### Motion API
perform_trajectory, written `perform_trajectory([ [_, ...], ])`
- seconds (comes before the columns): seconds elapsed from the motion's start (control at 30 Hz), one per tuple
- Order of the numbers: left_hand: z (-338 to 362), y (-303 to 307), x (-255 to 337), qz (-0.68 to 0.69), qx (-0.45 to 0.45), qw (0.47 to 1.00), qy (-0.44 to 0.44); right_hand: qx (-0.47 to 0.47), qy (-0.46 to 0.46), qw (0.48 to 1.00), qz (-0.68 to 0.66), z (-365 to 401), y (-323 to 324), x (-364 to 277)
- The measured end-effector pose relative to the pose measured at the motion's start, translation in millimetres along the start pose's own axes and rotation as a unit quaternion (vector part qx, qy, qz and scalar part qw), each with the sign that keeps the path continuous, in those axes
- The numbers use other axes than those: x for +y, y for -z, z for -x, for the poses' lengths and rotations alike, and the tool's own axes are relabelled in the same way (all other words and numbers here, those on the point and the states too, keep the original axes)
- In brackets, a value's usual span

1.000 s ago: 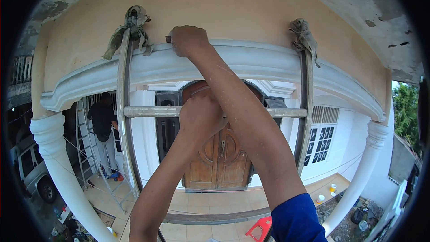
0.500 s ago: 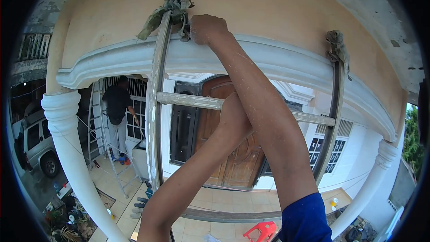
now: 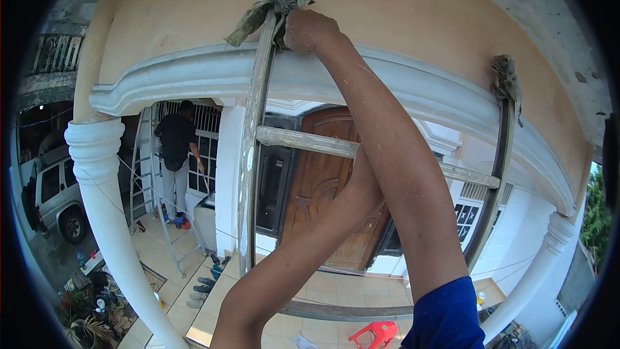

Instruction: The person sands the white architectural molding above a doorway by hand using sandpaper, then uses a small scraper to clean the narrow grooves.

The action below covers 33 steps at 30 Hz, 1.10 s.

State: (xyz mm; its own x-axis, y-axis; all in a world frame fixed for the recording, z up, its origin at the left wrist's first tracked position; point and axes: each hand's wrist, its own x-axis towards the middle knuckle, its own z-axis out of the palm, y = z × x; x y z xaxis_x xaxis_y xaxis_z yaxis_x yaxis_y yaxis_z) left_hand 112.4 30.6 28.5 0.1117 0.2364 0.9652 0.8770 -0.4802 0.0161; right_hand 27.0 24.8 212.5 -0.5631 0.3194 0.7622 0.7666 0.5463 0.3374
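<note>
My right hand is closed in a fist against the peach wall, just right of the cloth bundle tied on the ladder's left rail top. What it holds is hidden. My left hand is mostly behind my right forearm, by the ladder's upper rung; its fingers do not show. The wooden ladder leans on the wall over the white moulding. A second cloth bundle wraps its right rail top.
Below left, a person in dark clothes stands beside an aluminium stepladder. White columns flank the porch. A red stool stands on the tiles below. Wooden door behind; a parked vehicle at far left.
The view has shifted, so the ladder appears further right. My right hand has moved left, closer to the cloth bundle. My left hand has slipped further behind my right forearm.
</note>
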Motion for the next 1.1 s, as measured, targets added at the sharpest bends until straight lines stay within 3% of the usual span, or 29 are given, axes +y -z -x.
perform_trajectory([
  [0.03, 1, 3, 0, 0.02, 0.024, 1.0, -0.005, -0.004, 0.027, 1.0, -0.013, -8, -3, 13],
  [0.1, -6, 13, 4, -0.067, -0.098, 0.993, -0.013, -0.031, 0.036, 0.999, 0.018, -4, 4, 62],
  [0.13, -7, 13, 3, -0.076, -0.094, 0.992, -0.018, -0.074, 0.074, 0.995, -0.006, -6, 10, 88],
  [0.2, -8, 8, 5, -0.094, -0.092, 0.991, -0.031, -0.021, 0.125, 0.989, -0.069, -7, 5, 98],
  [0.27, 1, -8, -4, 0.045, 0.08, 0.995, -0.034, 0.004, 0.086, 0.996, -0.03, 3, 3, 42],
  [0.33, 7, -17, -10, 0.12, 0.162, 0.978, -0.046, 0.019, 0.031, 0.998, 0.045, 6, -5, -5],
  [0.4, 7, -16, -14, 0.115, 0.161, 0.977, -0.079, 0.018, 0.037, 0.999, 0.024, 14, -3, 13],
  [0.5, -5, 11, 4, -0.138, -0.076, 0.986, -0.059, 0.037, 0.009, 0.998, 0.041, 39, 2, 73],
  [0.57, -6, 4, 0, -0.131, -0.069, 0.986, -0.075, 0.062, -0.022, 0.998, -0.003, 66, 3, 151],
  [0.63, -8, 2, -1, -0.13, -0.069, 0.986, -0.076, 0.07, -0.036, 0.996, 0.04, 97, 20, 229],
  [0.73, -9, 3, 3, -0.139, -0.084, 0.985, -0.066, -0.022, -0.062, 0.998, 0.025, 124, 55, 311],
  [0.8, -10, 3, 4, -0.149, -0.084, 0.983, -0.062, -0.058, -0.074, 0.996, 0.001, 131, 66, 334],
  [0.83, -10, 3, 4, -0.147, -0.084, 0.984, -0.056, -0.069, -0.123, 0.988, 0.062, 137, 79, 287],
  [0.87, -9, 3, 5, -0.144, -0.083, 0.985, -0.051, -0.01, -0.076, 0.997, -0.007, 125, 57, 297],
  [0.93, -9, 3, 6, -0.14, -0.079, 0.986, -0.051, 0.02, -0.049, 0.993, 0.107, 107, 31, 296],
  [1.03, -8, 4, 4, -0.148, -0.081, 0.984, -0.057, -0.018, -0.027, 0.999, 0.002, 144, 65, 324],
  [1.1, -9, 2, 5, -0.162, -0.087, 0.982, -0.048, -0.031, -0.053, 0.998, 0.033, 146, 70, 321],
])
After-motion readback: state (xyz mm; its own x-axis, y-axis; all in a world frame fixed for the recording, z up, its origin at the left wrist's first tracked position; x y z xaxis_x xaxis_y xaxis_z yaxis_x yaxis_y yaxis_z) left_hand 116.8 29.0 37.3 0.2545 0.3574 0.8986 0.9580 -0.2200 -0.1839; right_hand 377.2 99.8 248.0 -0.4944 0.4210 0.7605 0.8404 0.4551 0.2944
